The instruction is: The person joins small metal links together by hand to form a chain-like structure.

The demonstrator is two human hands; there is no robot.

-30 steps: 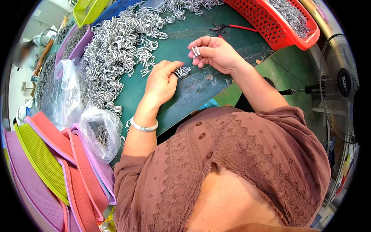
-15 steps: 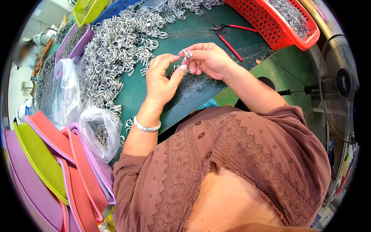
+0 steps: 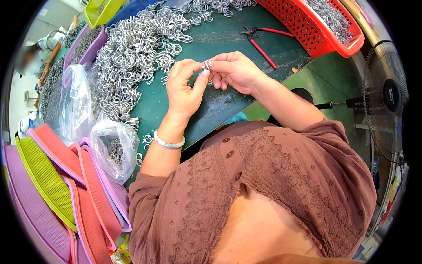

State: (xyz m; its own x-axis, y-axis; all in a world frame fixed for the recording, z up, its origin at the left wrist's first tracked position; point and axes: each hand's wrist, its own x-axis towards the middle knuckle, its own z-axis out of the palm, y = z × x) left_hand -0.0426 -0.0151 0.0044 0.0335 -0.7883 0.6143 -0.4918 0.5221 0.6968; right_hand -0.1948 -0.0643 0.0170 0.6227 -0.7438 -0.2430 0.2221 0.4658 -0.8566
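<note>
Above the green tabletop, my left hand [image 3: 183, 90] and my right hand [image 3: 237, 72] meet at the fingertips. Between them is a small silvery metal ring [image 3: 207, 64], pinched from the right by my right thumb and forefinger. My left thumb and forefinger close on its other side. The ring's finer shape is partly covered by the fingers. Just beyond my left hand spreads a big heap of similar metal rings [image 3: 140, 48]. Past my right hand lie cutters with red handles [image 3: 263, 53], their jaws apart.
A red perforated basket [image 3: 303, 33] of metal pieces stands far right. Clear plastic bags [image 3: 114, 152] and stacked colored trays [image 3: 52, 185] crowd the left. A purple basket [image 3: 99, 42] and a green basket [image 3: 94, 13] stand at the far left. A fan [image 3: 387, 94] is at right; another person sits far left.
My right hand has shifted slightly left and down, bringing the ring to my left fingertips. My left thumb and forefinger have closed together on it.
</note>
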